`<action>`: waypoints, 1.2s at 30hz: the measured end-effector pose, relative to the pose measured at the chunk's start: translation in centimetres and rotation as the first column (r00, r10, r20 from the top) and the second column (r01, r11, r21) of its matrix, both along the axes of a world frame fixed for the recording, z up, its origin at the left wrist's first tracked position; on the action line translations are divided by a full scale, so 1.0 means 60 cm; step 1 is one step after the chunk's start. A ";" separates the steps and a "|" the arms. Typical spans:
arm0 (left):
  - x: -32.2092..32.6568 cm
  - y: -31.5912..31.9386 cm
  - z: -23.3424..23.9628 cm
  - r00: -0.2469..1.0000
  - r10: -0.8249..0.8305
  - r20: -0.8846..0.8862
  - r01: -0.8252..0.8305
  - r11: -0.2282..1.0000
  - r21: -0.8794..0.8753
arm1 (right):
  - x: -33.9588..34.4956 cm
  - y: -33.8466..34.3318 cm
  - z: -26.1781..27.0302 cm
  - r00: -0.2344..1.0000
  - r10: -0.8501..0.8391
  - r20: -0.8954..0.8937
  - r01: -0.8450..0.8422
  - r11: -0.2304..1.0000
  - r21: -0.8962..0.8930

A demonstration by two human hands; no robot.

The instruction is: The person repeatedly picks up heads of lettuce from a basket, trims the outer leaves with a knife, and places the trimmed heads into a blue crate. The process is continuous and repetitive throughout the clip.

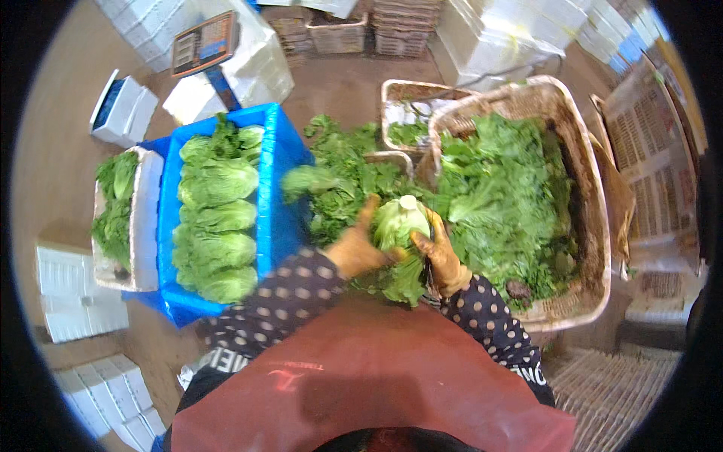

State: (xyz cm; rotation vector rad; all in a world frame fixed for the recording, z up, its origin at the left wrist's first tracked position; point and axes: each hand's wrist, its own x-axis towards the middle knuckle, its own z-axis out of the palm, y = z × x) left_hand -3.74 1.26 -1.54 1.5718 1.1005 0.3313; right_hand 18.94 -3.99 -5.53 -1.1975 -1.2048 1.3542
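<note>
A head of leaf lettuce is held before my apron, its pale cut stem end pointing up and away from me. My right hand grips it from the right, thumb and fingers around its side. On the other side my left hand is motion-blurred, with its fingers spread against or just beside the leaves; contact is unclear. Loose green leaves are heaped just beyond, and one blurred leaf sticks out toward the blue-lined box. Inside that box, trimmed lettuce heads lie in a row.
At right stands a large dirty plastic basket full of lettuce, beside a smaller crate. A foam box with greens sits at far left. A digital scale display rises behind the blue-lined box. Stacked foam boxes stand lower left.
</note>
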 end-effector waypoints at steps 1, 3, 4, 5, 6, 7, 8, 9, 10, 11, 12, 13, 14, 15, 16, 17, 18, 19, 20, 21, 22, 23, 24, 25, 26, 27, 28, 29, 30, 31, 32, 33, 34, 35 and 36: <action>0.028 -0.022 -0.023 0.934 0.164 0.319 -0.124 0.982 -0.143 | -0.011 0.009 0.002 0.998 0.003 0.067 -0.007 0.998 0.058; 0.029 -0.027 -0.055 0.705 0.322 0.632 -0.338 0.936 -0.100 | -0.024 0.024 0.015 1.000 0.026 -0.001 -0.026 0.989 0.143; 0.010 -0.019 -0.060 0.755 0.322 0.572 -0.403 0.915 0.017 | -0.027 0.030 0.024 0.995 0.031 -0.098 -0.019 0.992 0.127; -0.017 -0.008 -0.055 0.806 0.314 0.502 -0.427 0.896 0.124 | -0.025 0.036 0.033 0.986 0.047 -0.158 -0.033 0.995 0.092; -0.053 0.006 -0.041 0.748 0.391 0.536 -0.470 0.883 0.012 | -0.022 0.041 0.040 0.993 0.025 -0.119 -0.021 0.999 0.032; -0.105 0.033 -0.019 0.768 0.409 0.493 -0.530 0.838 0.130 | -0.016 0.044 0.044 0.999 -0.021 -0.050 0.018 0.998 -0.052; -0.158 0.061 0.010 0.801 0.476 0.362 -0.592 0.718 0.365 | -0.012 0.047 0.044 0.998 -0.020 -0.053 0.018 0.999 -0.029; -0.218 0.103 0.042 0.841 0.497 0.213 -0.526 0.661 0.535 | -0.008 0.048 0.041 0.997 -0.067 -0.045 0.065 0.997 -0.034; -0.276 0.147 0.074 0.816 0.578 0.002 -0.382 0.536 0.753 | -0.007 0.047 0.034 0.988 -0.104 -0.112 0.092 0.990 -0.106; -0.337 0.193 0.105 0.683 0.706 -0.189 -0.149 0.388 0.910 | -0.008 0.043 0.025 0.984 -0.178 -0.032 0.163 0.951 -0.264; -0.373 0.237 0.121 0.527 0.799 -0.288 0.027 0.324 0.946 | -0.014 0.040 0.011 0.989 -0.146 -0.007 0.138 0.950 -0.281; -0.408 0.285 0.131 0.409 0.826 -0.389 0.166 0.352 0.921 | -0.023 0.032 -0.002 0.993 -0.115 0.016 0.115 0.948 -0.298; -0.429 0.329 0.128 0.321 0.810 -0.491 0.218 0.442 0.870 | -0.033 0.025 -0.017 0.995 -0.101 0.025 0.103 0.931 -0.349; -0.441 0.359 0.110 0.316 0.678 -0.664 0.208 0.633 0.746 | -0.041 0.014 -0.027 0.998 -0.059 0.011 0.058 0.907 -0.417; -0.451 0.386 0.086 0.323 0.557 -0.766 0.229 0.739 0.634 | -0.046 0.007 -0.037 0.999 -0.031 -0.030 0.015 0.902 -0.431; -0.460 0.410 0.058 0.333 0.405 -0.851 0.258 0.829 0.496 | -0.048 -0.004 -0.042 0.994 -0.055 -0.098 -0.004 0.857 -0.515; -0.476 0.424 0.030 0.468 0.265 -0.843 0.236 0.882 0.408 | -0.047 -0.010 -0.046 0.991 -0.098 -0.089 0.035 0.840 -0.541; -0.495 0.429 0.000 0.586 0.076 -0.806 0.228 0.940 0.254 | -0.042 -0.018 -0.047 0.985 -0.126 -0.122 0.041 0.842 -0.538; -0.513 0.436 -0.030 0.669 0.076 -0.739 0.218 0.931 0.293 | -0.035 -0.022 -0.048 0.987 -0.149 -0.061 0.090 0.826 -0.556; -0.535 0.445 -0.056 0.803 0.096 -0.589 0.132 0.934 0.332 | -0.025 -0.027 -0.046 0.983 -0.184 -0.022 0.142 0.824 -0.548; -0.551 0.449 -0.087 0.827 0.117 -0.550 0.118 0.920 0.373 | -0.017 -0.030 -0.047 0.973 -0.229 -0.027 0.161 0.759 -0.631; -0.566 0.456 -0.115 0.858 0.164 -0.486 0.099 0.877 0.470 | -0.008 -0.034 -0.046 0.964 -0.267 0.002 0.196 0.705 -0.682; -0.575 0.455 -0.146 0.891 0.211 -0.401 0.047 0.838 0.544 | -0.003 -0.037 -0.048 0.967 -0.252 -0.049 0.162 0.748 -0.643; -0.583 0.453 -0.175 0.893 0.259 -0.367 0.014 0.802 0.598 | 0.002 -0.043 -0.047 0.964 -0.266 -0.003 0.192 0.702 -0.686; -0.587 0.455 -0.201 0.861 0.324 -0.392 -0.042 0.813 0.580 | 0.004 -0.046 -0.050 0.978 -0.205 -0.032 0.143 0.777 -0.613; -0.590 0.460 -0.223 0.846 0.358 -0.394 -0.120 0.849 0.514 | 0.010 -0.050 -0.048 0.978 -0.196 0.068 0.197 0.779 -0.595; -0.591 0.465 -0.239 0.861 0.360 -0.359 -0.112 0.823 0.556 | 0.014 -0.049 -0.051 0.981 -0.112 0.159 0.179 0.841 -0.511; -0.589 0.471 -0.250 0.867 0.363 -0.342 -0.095 0.793 0.601 | 0.023 -0.050 -0.049 0.974 -0.188 0.128 0.227 0.797 -0.560; -0.588 0.475 -0.251 0.880 0.353 -0.318 -0.129 0.822 0.554 | 0.039 -0.041 -0.050 0.964 -0.182 0.194 0.261 0.785 -0.561; -0.578 0.483 -0.247 0.874 0.372 -0.314 -0.084 0.750 0.656 | 0.060 -0.029 -0.048 0.957 -0.245 0.153 0.286 0.728 -0.623; -0.574 0.484 -0.229 0.795 0.372 -0.479 -0.034 0.816 0.577 | 0.086 -0.014 -0.045 0.910 -0.279 0.305 0.404 0.758 -0.512; -0.565 0.486 -0.205 0.756 0.329 -0.566 -0.024 0.878 0.478 | 0.123 0.019 -0.045 0.664 -0.095 0.742 0.485 0.810 -0.330; -0.553 0.483 -0.176 0.732 0.298 -0.613 0.081 0.855 0.512 | 0.166 0.047 -0.041 0.781 -0.230 0.580 0.512 0.767 -0.386; -0.532 0.476 -0.149 0.610 0.329 -0.721 0.196 0.819 0.540 | 0.214 0.095 -0.044 0.726 -0.207 0.656 0.515 0.795 -0.320; -0.512 0.466 -0.115 0.490 0.317 -0.812 0.273 0.829 0.488 | 0.258 0.140 -0.055 0.552 -0.337 0.763 0.553 0.832 -0.032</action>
